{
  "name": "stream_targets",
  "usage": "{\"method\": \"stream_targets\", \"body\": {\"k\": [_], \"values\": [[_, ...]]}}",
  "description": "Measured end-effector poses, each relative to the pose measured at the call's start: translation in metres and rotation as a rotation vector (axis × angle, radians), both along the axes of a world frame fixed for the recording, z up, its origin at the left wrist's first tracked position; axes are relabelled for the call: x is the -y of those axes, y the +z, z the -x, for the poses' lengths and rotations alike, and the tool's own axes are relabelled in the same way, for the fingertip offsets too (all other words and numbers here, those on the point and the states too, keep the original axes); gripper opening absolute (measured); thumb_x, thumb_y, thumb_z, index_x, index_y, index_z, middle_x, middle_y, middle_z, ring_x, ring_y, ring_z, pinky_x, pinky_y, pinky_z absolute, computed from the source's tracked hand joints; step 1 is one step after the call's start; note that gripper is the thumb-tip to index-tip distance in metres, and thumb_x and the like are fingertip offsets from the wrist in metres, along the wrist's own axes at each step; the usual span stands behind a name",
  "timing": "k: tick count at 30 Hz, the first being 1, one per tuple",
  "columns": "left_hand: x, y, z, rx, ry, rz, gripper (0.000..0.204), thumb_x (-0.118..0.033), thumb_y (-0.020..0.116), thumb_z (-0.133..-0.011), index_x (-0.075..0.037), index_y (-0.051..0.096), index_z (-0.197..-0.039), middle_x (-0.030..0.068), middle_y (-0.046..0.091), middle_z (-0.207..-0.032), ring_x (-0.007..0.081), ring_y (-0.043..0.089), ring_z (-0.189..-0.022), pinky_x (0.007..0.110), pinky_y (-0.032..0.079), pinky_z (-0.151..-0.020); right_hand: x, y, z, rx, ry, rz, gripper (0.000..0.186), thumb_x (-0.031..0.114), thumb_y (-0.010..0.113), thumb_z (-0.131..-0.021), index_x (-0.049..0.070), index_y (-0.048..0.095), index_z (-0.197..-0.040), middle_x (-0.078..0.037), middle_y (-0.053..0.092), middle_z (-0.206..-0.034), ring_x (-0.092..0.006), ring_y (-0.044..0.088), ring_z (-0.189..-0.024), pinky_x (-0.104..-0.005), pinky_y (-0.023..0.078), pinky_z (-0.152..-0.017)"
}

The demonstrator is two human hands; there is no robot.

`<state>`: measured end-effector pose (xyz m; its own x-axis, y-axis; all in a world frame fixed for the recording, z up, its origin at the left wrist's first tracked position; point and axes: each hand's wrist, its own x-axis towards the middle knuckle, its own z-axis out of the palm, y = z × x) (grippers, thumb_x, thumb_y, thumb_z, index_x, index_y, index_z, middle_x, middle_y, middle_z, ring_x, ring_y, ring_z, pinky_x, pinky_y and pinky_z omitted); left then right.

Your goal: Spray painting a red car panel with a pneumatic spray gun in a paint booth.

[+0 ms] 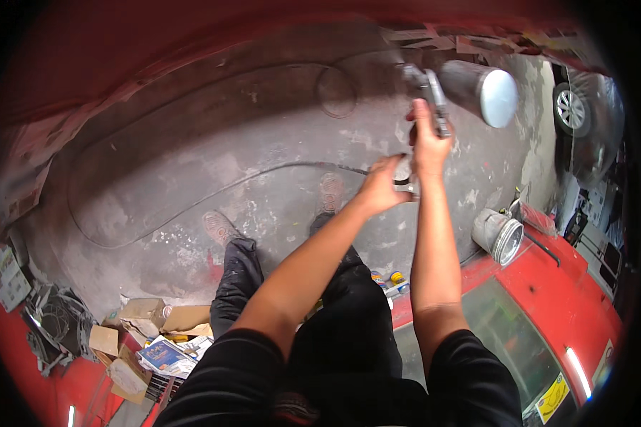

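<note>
My right hand [429, 147] is wrapped around the handle of a metal spray gun [431, 92], blurred by motion and pointing away from me. Beside the gun is a grey cylindrical cup [466, 84] with a pale bluish lid; how it joins the gun is not clear. Just below the handle, my left hand [383, 186] closes on a small round pale-faced fitting [403, 171]. A dark air hose [263, 172] runs from the floor to my left hand, where its end is hidden behind the fingers.
Red painted panels [263, 32] arch along the far side, with papers on their edge. At right are a white bucket [498, 237] and a red car body [555, 285] with a window. Cardboard boxes [142, 313] and papers sit lower left. The hose loops over the stained concrete floor [263, 135].
</note>
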<state>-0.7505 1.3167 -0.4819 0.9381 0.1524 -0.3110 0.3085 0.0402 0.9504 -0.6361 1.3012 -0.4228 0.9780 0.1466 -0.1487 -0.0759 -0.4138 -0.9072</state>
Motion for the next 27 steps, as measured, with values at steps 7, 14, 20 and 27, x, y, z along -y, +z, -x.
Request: {"method": "stream_targets", "body": {"k": [7,14,20,27], "values": [[0.06,-0.012,-0.027,-0.09,-0.28,-0.052,0.038,-0.033,0.073,-0.071,-0.003,0.057,-0.089,0.0147,0.062,-0.09,0.0328,0.061,-0.087,0.042,0.047,-0.074,0.05,0.033,-0.051,0.224,-0.367,-0.199,0.024,0.025,0.063,-0.088,0.002,0.06,-0.084,-0.005,0.059,-0.066,-0.0079,0.043,-0.037,-0.0221,0.029,-0.032],[-0.061,-0.102,0.19,-0.417,-0.393,-0.385,0.034,-0.037,0.064,-0.078,-0.009,0.06,-0.097,0.0129,0.062,-0.1,0.0319,0.057,-0.098,0.045,0.043,-0.084,-0.006,-0.004,0.0,0.053,-0.212,-0.283,0.023,0.025,0.059,-0.091,0.002,0.058,-0.086,-0.006,0.058,-0.068,-0.0084,0.042,-0.039,-0.0219,0.03,-0.035],[-0.167,-0.04,0.399,-0.84,-0.366,-0.596,0.031,-0.033,0.059,-0.084,-0.011,0.055,-0.105,0.0085,0.056,-0.117,0.0306,0.043,-0.12,0.054,0.031,-0.099,-0.127,-0.031,0.119,-0.067,0.149,-0.279,0.023,0.026,0.062,-0.088,0.004,0.061,-0.083,-0.003,0.059,-0.067,-0.0053,0.043,-0.042,-0.0206,0.03,-0.038],[-0.197,0.037,0.577,-1.176,-0.132,-0.738,0.027,-0.024,0.058,-0.085,-0.01,0.053,-0.107,0.0143,0.054,-0.119,0.0352,0.037,-0.126,0.049,0.03,-0.101,-0.255,-0.02,0.238,-0.08,0.595,-0.389,0.026,0.028,0.073,-0.079,0.005,0.063,-0.085,0.0,0.055,-0.062,-0.0089,0.048,-0.056,-0.024,0.041,-0.054]]}}
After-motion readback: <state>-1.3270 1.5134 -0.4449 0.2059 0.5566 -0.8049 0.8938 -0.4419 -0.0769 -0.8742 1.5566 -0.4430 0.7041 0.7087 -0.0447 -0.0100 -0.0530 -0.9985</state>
